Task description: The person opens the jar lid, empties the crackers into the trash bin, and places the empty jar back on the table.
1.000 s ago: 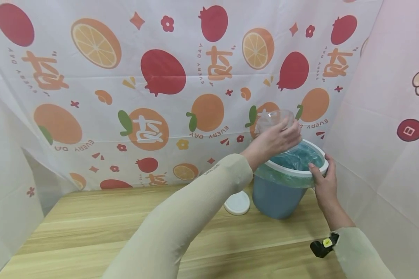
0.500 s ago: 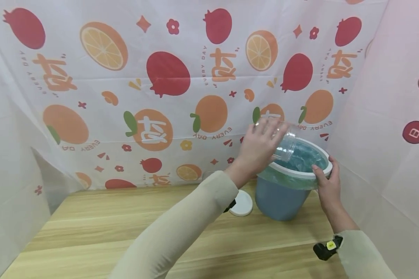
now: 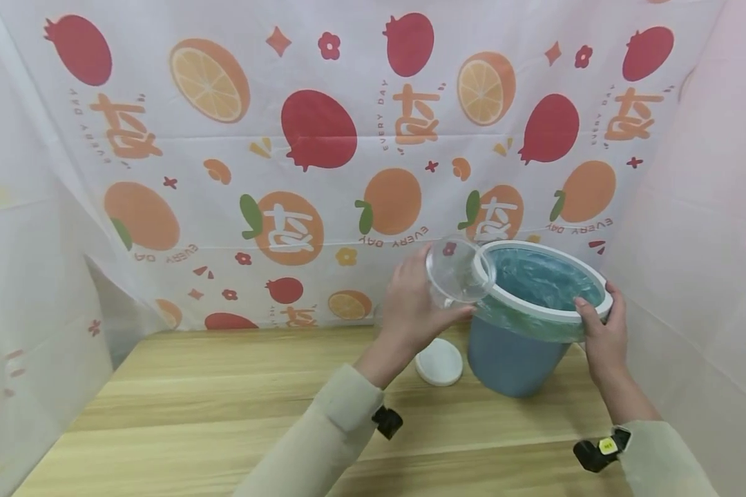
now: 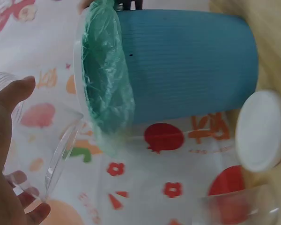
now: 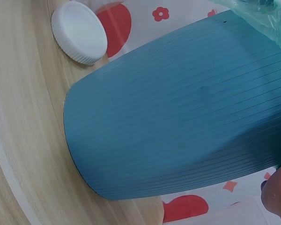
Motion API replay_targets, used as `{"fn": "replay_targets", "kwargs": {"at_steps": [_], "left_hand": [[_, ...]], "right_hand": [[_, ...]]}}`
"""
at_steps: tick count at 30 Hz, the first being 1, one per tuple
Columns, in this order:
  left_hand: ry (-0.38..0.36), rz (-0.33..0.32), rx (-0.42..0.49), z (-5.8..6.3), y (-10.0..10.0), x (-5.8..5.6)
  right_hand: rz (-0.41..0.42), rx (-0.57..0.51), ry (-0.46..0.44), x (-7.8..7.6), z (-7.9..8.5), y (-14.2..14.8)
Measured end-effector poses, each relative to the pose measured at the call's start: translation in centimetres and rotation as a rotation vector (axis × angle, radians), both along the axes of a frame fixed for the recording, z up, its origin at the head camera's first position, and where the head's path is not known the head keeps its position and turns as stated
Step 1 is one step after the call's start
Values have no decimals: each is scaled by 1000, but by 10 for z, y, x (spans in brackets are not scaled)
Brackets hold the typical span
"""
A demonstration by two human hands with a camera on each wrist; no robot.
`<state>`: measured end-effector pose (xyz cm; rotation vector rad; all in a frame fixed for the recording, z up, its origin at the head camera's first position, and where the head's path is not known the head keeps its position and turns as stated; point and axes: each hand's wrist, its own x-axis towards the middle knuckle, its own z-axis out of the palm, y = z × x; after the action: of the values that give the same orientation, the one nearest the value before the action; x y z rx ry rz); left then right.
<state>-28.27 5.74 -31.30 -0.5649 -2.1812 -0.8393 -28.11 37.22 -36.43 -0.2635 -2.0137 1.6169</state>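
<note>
My left hand [image 3: 404,304] grips a clear plastic jar [image 3: 454,269] just left of the bin's rim, tilted, with nothing visible inside. In the left wrist view the thumb and fingers curl round the clear jar [image 4: 42,140], whose ridged end lies at the left edge. Beside it stands a blue bin [image 3: 516,359], lined with a thin green plastic bag [image 3: 534,276] under a white rim ring [image 3: 537,312]. My right hand [image 3: 606,338] holds the right side of that rim, thumb on top; only a bit of this hand shows in the right wrist view.
A white lid with a ribbed edge [image 5: 79,33] lies on the wooden table [image 3: 224,400] left of the bin. Another clear container [image 4: 241,208] stands near it, mostly hidden behind my left hand in the head view. A fruit-print curtain [image 3: 323,297] hangs behind.
My left hand has drawn the jar from above the bin's opening to the left of the rim, turning it on the way. The right hand still holds the rim.
</note>
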Motion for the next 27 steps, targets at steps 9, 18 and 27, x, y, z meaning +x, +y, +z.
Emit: {"fn": "replay_targets", "kwargs": {"at_steps": [9,18,27], "left_hand": [[-168,-40,224,-52,-24,16],[-306,-136,463,-95,-48,12],[-365,-134,542,-147,-60,1]], "right_hand": [[0,-41,10,1,-1,1],[11,-81,36,-1,-2,-1],[18,-84,45,-1,-2,-2]]}}
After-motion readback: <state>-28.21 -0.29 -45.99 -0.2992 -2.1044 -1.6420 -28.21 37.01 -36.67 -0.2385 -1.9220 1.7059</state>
